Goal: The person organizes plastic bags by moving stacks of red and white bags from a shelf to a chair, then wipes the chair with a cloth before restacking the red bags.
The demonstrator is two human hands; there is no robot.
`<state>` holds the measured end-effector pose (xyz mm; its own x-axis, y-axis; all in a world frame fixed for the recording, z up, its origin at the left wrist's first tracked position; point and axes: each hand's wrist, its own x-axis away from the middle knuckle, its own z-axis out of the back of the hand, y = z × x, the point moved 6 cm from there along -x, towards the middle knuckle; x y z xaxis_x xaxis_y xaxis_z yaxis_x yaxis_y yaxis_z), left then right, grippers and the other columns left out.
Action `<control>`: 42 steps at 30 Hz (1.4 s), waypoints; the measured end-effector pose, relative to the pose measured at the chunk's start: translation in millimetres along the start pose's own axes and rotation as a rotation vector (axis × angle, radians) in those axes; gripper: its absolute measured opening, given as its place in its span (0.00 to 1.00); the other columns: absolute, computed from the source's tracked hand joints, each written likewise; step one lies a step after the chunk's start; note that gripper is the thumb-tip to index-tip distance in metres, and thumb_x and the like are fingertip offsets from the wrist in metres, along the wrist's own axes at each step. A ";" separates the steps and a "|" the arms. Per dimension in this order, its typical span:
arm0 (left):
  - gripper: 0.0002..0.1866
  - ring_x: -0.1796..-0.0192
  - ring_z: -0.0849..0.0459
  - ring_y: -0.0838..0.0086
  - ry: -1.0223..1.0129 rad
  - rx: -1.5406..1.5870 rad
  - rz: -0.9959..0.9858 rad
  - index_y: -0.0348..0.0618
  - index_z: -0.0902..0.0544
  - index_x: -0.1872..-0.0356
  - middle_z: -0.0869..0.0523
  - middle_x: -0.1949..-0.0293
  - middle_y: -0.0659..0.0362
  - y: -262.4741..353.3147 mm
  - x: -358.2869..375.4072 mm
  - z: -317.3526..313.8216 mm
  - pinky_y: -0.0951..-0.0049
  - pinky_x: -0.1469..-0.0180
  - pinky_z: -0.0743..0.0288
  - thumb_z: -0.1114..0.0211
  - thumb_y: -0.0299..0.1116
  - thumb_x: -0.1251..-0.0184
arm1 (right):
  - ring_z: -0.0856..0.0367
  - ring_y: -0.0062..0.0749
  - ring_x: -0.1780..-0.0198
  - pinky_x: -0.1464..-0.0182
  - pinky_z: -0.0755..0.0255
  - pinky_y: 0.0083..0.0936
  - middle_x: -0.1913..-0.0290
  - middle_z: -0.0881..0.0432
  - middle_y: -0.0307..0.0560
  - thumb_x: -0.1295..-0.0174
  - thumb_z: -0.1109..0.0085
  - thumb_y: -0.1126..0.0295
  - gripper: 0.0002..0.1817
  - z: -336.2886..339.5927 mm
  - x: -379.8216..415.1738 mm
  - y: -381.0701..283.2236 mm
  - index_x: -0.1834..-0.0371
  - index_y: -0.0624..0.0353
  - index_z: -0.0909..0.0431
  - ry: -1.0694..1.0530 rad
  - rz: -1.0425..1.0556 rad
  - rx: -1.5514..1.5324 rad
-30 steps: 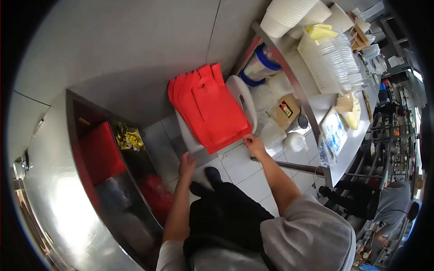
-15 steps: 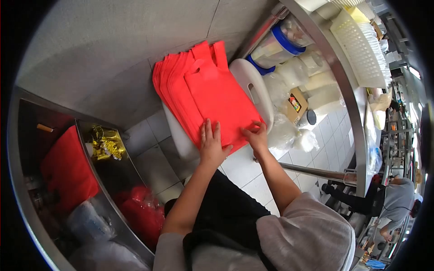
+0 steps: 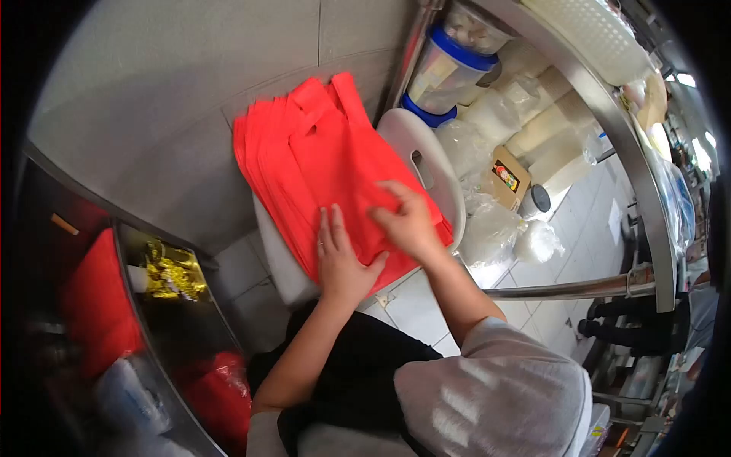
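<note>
A thick stack of flat red bags (image 3: pixel 327 160) with handle loops lies on a white plastic stool (image 3: pixel 430 156). My left hand (image 3: pixel 344 266) rests on the near part of the top bag, fingers extended and thumb spread to the side. Over the right part of the same bag is my right hand (image 3: pixel 409 222), its index finger and thumb apart and somewhat bent, with red cloth showing between them. Soft ripples run through the top bag just beyond these fingers. The stack's far end, with the handles, stands fanned out near the wall.
On the left, an open metal cabinet (image 3: pixel 137 286) holds red cloth, gold foil packaging (image 3: pixel 171 272) and plastic-wrapped items. To the right, blue-lidded tubs (image 3: pixel 449 72), clear bags and a cardboard box (image 3: pixel 502 179) sit under a metal shelf (image 3: pixel 601 99). A person's legs (image 3: pixel 636 320) show at far right.
My right hand has left the bag's near right edge and moved inward over its surface. The top bag is now rippled. My left hand stays on it; the view has shifted.
</note>
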<state>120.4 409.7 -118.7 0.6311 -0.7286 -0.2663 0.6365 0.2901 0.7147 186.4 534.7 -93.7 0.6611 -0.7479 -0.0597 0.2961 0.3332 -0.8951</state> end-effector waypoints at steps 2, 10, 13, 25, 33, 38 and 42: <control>0.57 0.32 0.40 0.50 -0.212 0.061 -0.078 0.38 0.48 0.31 0.41 0.33 0.40 7.9 5.9 18.2 0.55 0.32 0.46 0.22 0.41 0.62 | 0.19 0.42 0.56 0.54 0.27 0.31 0.57 0.18 0.56 0.47 0.39 0.64 0.21 -27.5 2.7 -44.8 0.50 0.61 0.22 -0.115 0.310 0.315; 0.47 0.35 0.33 0.57 -0.247 0.798 0.976 0.41 0.41 0.33 0.34 0.36 0.46 -251.8 2.2 80.6 0.61 0.33 0.43 0.42 0.67 0.45 | 0.20 0.46 0.53 0.51 0.27 0.34 0.54 0.20 0.60 0.50 0.38 0.50 0.29 135.7 -91.3 81.6 0.54 0.66 0.22 0.250 -0.246 0.549; 0.55 0.29 0.46 0.57 -0.480 1.097 0.823 0.40 0.56 0.30 0.47 0.30 0.47 -198.6 10.5 19.8 0.58 0.30 0.51 0.40 0.67 0.48 | 0.20 0.44 0.54 0.52 0.26 0.34 0.54 0.20 0.58 0.55 0.34 0.51 0.32 113.8 -76.1 118.0 0.53 0.68 0.22 0.054 -0.437 0.208; 0.47 0.31 0.39 0.51 0.016 -1.608 0.511 0.49 0.52 0.28 0.44 0.30 0.48 -221.0 85.2 301.4 0.52 0.32 0.45 0.34 0.28 0.49 | 0.17 0.35 0.54 0.51 0.25 0.30 0.56 0.16 0.44 0.61 0.25 0.56 0.25 245.7 179.9 176.6 0.57 0.52 0.17 -0.995 -0.867 1.849; 0.35 0.33 0.35 0.56 0.092 -1.459 0.461 0.42 0.43 0.31 0.37 0.32 0.49 -237.0 105.2 304.1 0.52 0.31 0.46 0.45 0.19 0.44 | 0.15 0.32 0.61 0.69 0.25 0.31 0.62 0.15 0.40 0.58 0.33 0.69 0.13 245.2 184.8 186.6 0.65 0.52 0.15 -0.836 -0.688 1.952; 0.38 0.31 0.40 0.53 0.086 -1.371 0.377 0.41 0.43 0.32 0.40 0.31 0.49 -228.8 112.5 302.6 0.51 0.30 0.50 0.45 0.16 0.49 | 0.16 0.32 0.64 0.70 0.26 0.30 0.64 0.15 0.38 0.57 0.34 0.68 0.11 249.0 185.0 189.8 0.67 0.50 0.15 -0.797 -0.777 1.930; 0.39 0.28 0.46 0.54 0.143 -1.291 0.306 0.41 0.41 0.32 0.48 0.28 0.52 -205.1 118.1 306.0 0.50 0.29 0.52 0.46 0.14 0.53 | 0.15 0.32 0.66 0.67 0.23 0.28 0.67 0.14 0.39 0.62 0.31 0.69 0.12 250.1 182.7 177.0 0.70 0.50 0.15 -0.693 -0.754 1.913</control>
<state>-71.3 74.4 -98.8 0.8130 -0.4808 -0.3283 0.3721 0.8628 -0.3423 532.0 600.6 -152.5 0.0666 -0.8533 0.5172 0.4004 0.4976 0.7695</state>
